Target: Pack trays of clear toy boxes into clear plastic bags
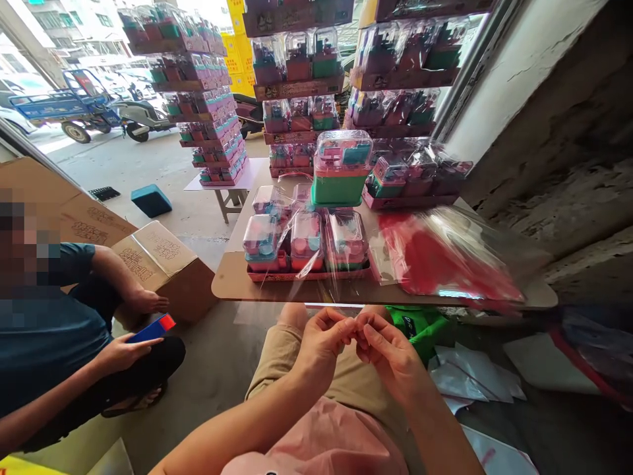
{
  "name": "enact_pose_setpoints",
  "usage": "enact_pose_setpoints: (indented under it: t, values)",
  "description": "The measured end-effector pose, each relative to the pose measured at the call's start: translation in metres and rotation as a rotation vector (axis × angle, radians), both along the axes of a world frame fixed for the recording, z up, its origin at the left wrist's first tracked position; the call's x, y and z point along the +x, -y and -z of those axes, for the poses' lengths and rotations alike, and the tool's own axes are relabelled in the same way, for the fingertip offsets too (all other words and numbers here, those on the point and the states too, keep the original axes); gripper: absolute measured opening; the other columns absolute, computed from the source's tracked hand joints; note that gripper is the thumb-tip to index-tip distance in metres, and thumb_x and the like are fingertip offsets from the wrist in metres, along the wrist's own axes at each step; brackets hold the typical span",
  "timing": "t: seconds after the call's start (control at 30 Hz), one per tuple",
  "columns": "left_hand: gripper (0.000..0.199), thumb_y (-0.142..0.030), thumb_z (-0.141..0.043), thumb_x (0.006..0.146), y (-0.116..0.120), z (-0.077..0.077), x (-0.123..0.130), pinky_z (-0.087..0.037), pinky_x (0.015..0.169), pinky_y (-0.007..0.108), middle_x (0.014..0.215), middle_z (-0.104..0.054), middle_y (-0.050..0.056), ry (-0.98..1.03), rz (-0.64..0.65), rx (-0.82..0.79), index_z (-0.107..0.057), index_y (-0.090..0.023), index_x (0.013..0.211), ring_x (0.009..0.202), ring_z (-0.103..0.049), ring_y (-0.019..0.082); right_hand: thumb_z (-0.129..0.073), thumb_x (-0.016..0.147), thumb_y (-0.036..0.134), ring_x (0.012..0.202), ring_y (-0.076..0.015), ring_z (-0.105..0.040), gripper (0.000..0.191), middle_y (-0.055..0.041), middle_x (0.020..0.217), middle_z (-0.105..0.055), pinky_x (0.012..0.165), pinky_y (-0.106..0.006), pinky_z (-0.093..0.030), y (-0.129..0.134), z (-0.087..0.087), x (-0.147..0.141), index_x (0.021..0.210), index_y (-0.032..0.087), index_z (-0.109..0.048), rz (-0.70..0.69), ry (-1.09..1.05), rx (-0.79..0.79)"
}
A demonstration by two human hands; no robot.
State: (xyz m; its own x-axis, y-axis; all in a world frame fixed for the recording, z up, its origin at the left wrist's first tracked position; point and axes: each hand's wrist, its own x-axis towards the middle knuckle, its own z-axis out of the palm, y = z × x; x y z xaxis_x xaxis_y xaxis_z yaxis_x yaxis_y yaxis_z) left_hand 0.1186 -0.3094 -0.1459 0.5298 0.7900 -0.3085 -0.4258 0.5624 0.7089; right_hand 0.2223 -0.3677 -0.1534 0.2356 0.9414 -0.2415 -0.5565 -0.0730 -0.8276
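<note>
My left hand point(321, 340) and my right hand point(388, 349) meet just in front of the table edge, above my lap. Both are closed in a pinch, fingertips close together, on what looks like the edge of a clear plastic film point(329, 280). This thin film runs back over a pink display tray point(309, 272). Several small toy boxes with clear domed lids point(306, 234) stand in the tray. One larger-looking box with a green base point(339, 188) sits above the back of them. Exactly how the fingers hold the film is too small to make out.
Red-and-clear plastic bags point(445, 257) lie on the table point(232, 280) at the right. Tall stacks of wrapped trays point(301, 72) rise behind. On the left a seated person holds a blue-and-red box point(151, 328) beside a cardboard carton point(158, 254). A green bag point(420, 330) hangs below the table.
</note>
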Motion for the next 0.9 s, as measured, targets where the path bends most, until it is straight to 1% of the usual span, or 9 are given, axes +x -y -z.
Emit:
enact_pose_setpoints:
  t: [0.1,0.2,0.4,0.53,0.67,0.77,0.83,0.9]
  values:
    - [0.031,-0.029,-0.081,0.053,0.0,0.001,0.0,-0.034,0.052,0.019,0.052,-0.053,-0.003,-0.036,-0.028,0.042,-0.054,-0.014,0.055,0.05,-0.044,0.006,-0.075,0.064,0.038,0.055,-0.0072,-0.034,0.027,0.0024,0.062,-0.044,0.046,-0.019,-0.028,0.001,-0.001,0.001,0.07,0.016,-0.059,-0.056,-0.085,-0.043]
    - [0.03,-0.029,-0.08,0.054,0.0,0.004,0.0,-0.035,0.054,0.02,0.052,-0.053,-0.003,-0.052,-0.036,0.079,-0.054,-0.014,0.055,0.051,-0.045,0.007,-0.077,0.062,0.038,0.055,-0.0069,-0.033,0.029,0.0019,0.062,-0.045,0.044,-0.018,-0.025,0.0,-0.002,0.003,0.068,0.016,-0.059,-0.084,-0.123,-0.077]
    - [0.031,-0.028,-0.081,0.054,0.0,0.006,0.001,-0.036,0.055,0.021,0.052,-0.053,-0.003,-0.071,-0.074,0.107,-0.054,-0.014,0.055,0.053,-0.045,0.008,-0.076,0.063,0.038,0.051,-0.0051,-0.028,0.03,0.0032,0.059,-0.041,0.042,-0.019,-0.02,-0.003,-0.004,0.009,0.067,0.015,-0.058,-0.169,-0.065,-0.087]
    - [0.028,-0.026,-0.081,0.054,0.0,0.007,0.001,-0.037,0.054,0.02,0.056,-0.056,-0.002,-0.065,-0.102,0.094,-0.056,-0.014,0.059,0.054,-0.046,0.008,-0.074,0.064,0.041,0.05,-0.0052,-0.024,0.032,0.0048,0.056,-0.034,0.043,-0.02,-0.018,-0.006,-0.002,0.007,0.065,0.016,-0.055,-0.163,-0.02,-0.061]
    - [0.029,-0.027,-0.08,0.055,0.001,0.011,0.001,-0.039,0.054,0.018,0.057,-0.057,-0.002,-0.073,-0.128,0.127,-0.055,-0.014,0.061,0.055,-0.05,0.008,-0.069,0.068,0.041,0.051,-0.0071,-0.024,0.029,0.0036,0.059,-0.032,0.043,-0.022,-0.019,-0.006,0.005,-0.004,0.063,0.018,-0.052,-0.06,-0.035,-0.021]
    - [0.03,-0.031,-0.077,0.059,0.001,0.013,0.001,-0.037,0.047,0.019,0.056,-0.055,-0.003,-0.084,-0.107,0.131,-0.052,-0.015,0.064,0.048,-0.047,0.008,-0.066,0.071,0.041,0.053,-0.0092,-0.029,0.027,0.002,0.062,-0.035,0.044,-0.023,-0.024,-0.004,0.013,-0.016,0.065,0.019,-0.052,0.061,-0.04,0.003]
    - [0.029,-0.031,-0.075,0.061,0.002,0.015,0.001,-0.036,0.046,0.018,0.058,-0.054,-0.004,-0.1,-0.112,0.158,-0.052,-0.016,0.068,0.048,-0.046,0.007,-0.065,0.07,0.043,0.054,-0.0105,-0.033,0.027,0.002,0.062,-0.038,0.046,-0.024,-0.03,-0.002,0.018,-0.022,0.067,0.021,-0.05,0.153,0.029,-0.012]
    - [0.026,-0.027,-0.075,0.063,0.002,0.016,-0.001,-0.038,0.051,0.018,0.063,-0.053,-0.004,-0.124,-0.145,0.226,-0.052,-0.016,0.07,0.053,-0.047,0.007,-0.064,0.069,0.045,0.054,-0.0104,-0.037,0.029,0.0031,0.061,-0.039,0.048,-0.024,-0.034,-0.001,0.021,-0.025,0.069,0.021,-0.048,0.26,0.182,-0.034]
